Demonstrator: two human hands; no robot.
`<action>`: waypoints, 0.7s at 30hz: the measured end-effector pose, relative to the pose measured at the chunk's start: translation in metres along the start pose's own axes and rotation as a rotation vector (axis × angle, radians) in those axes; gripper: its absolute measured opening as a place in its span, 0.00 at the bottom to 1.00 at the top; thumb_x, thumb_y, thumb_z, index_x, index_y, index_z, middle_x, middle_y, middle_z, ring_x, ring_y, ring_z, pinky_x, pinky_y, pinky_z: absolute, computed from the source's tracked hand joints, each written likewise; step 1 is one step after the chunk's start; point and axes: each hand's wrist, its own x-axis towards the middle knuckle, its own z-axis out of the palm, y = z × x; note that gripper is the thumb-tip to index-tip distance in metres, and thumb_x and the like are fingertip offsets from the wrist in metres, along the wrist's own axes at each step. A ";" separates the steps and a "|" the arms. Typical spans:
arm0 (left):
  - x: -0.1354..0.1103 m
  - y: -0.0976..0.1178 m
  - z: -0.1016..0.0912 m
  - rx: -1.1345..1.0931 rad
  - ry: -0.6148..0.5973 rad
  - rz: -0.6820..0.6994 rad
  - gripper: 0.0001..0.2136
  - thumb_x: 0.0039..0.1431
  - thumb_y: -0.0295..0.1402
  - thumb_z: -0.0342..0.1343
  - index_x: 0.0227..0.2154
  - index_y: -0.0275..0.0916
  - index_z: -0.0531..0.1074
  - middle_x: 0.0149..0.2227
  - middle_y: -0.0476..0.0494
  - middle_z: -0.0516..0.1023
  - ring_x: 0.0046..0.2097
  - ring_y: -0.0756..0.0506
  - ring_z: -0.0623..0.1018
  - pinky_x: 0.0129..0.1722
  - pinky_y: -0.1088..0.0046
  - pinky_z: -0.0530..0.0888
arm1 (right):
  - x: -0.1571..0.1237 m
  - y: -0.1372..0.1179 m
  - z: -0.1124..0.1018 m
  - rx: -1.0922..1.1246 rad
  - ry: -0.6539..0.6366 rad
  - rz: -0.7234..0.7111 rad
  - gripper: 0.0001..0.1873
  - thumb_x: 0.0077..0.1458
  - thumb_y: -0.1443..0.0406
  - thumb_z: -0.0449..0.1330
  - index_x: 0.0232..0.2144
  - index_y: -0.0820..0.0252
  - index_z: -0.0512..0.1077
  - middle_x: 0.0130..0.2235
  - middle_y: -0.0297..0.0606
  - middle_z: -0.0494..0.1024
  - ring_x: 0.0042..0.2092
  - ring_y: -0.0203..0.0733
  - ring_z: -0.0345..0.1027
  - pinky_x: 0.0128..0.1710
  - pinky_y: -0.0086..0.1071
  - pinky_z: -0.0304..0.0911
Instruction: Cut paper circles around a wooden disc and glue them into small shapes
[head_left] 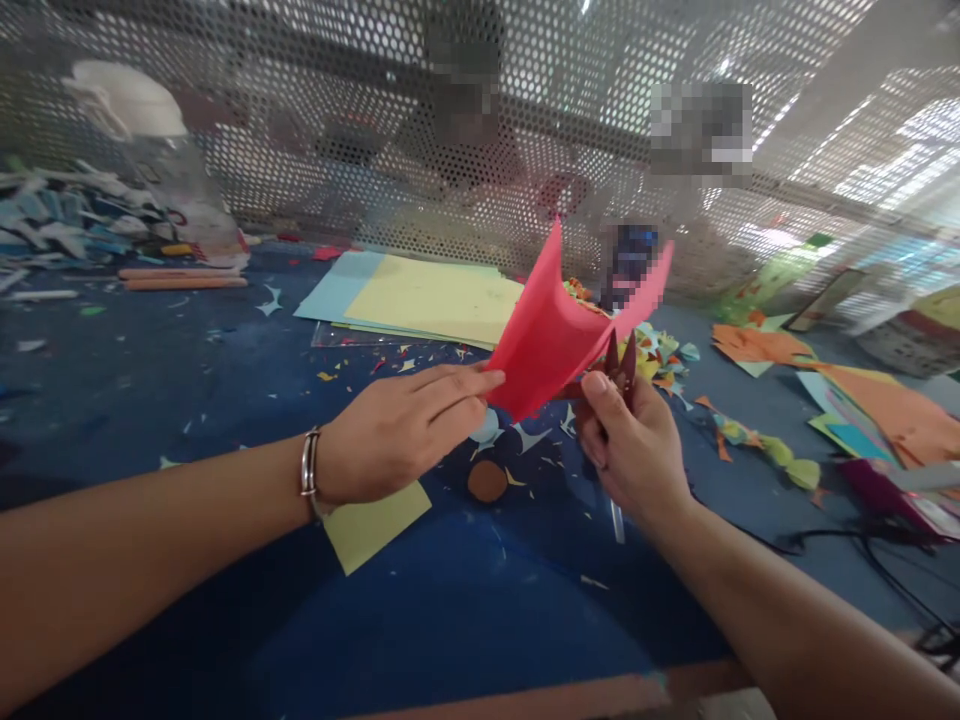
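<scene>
A sheet of bright red paper (551, 345) is held up above the table, bent into a curve with two corners pointing upward. My left hand (405, 430), with a bangle at the wrist, is closed on its lower left edge. My right hand (637, 440) is closed around what look like scissors (621, 362), their two dark pointed blades apart and upward beside the paper's right side. Part of the scissors is hidden by the fingers. Below the hands lie an orange-brown paper circle (487, 482), a pale blue circle (487, 428) and a yellow paper piece (379, 525).
Yellow and blue sheets (435, 295) lie behind the hands, near a perforated metal screen (337, 120). A bottle (169, 170) and pencil-like sticks (184, 280) are at the left. Orange paper (885, 400), a paper garland (780, 450) and black cables (885, 560) lie right.
</scene>
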 end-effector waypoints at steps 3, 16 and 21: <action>0.000 -0.005 0.001 0.032 0.015 -0.006 0.06 0.64 0.21 0.53 0.40 0.28 0.73 0.49 0.28 0.81 0.53 0.40 0.80 0.54 0.62 0.79 | 0.001 -0.002 0.000 -0.001 0.029 -0.013 0.23 0.50 0.52 0.71 0.28 0.54 0.61 0.14 0.18 0.55 0.13 0.25 0.44 0.11 0.26 0.41; 0.007 0.001 -0.010 0.053 0.125 0.043 0.09 0.60 0.18 0.58 0.43 0.28 0.72 0.46 0.32 0.82 0.51 0.42 0.81 0.56 0.66 0.79 | -0.001 -0.005 0.002 0.026 0.104 -0.013 0.21 0.54 0.51 0.67 0.29 0.53 0.60 0.14 0.19 0.56 0.12 0.27 0.46 0.12 0.27 0.42; 0.005 0.000 -0.010 0.053 0.161 0.072 0.10 0.58 0.18 0.59 0.44 0.28 0.72 0.47 0.30 0.81 0.50 0.42 0.81 0.56 0.66 0.78 | -0.002 -0.007 0.004 0.051 0.122 0.018 0.21 0.51 0.53 0.69 0.29 0.54 0.62 0.16 0.21 0.63 0.12 0.26 0.45 0.11 0.27 0.41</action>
